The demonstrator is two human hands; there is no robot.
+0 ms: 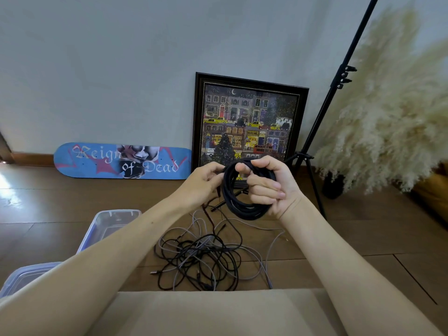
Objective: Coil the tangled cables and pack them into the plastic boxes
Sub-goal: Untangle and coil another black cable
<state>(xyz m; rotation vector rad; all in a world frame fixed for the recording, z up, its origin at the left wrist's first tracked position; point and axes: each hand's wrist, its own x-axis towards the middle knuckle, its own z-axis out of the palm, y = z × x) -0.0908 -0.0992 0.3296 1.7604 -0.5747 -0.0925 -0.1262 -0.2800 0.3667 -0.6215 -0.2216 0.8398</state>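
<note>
Black cable coil (234, 200): full grip of right hand (269, 187), fingertip pinch of left hand (203, 183).

Lettering on the skateboard deck

The blue skateboard deck (122, 160) leaning against the wall carries pale gothic script reading "Reign of Dead", the words spread left to right across a pink star and a printed picture. The framed street scene (249, 124) beside it shows shop fronts whose signs are too small to read.
</note>
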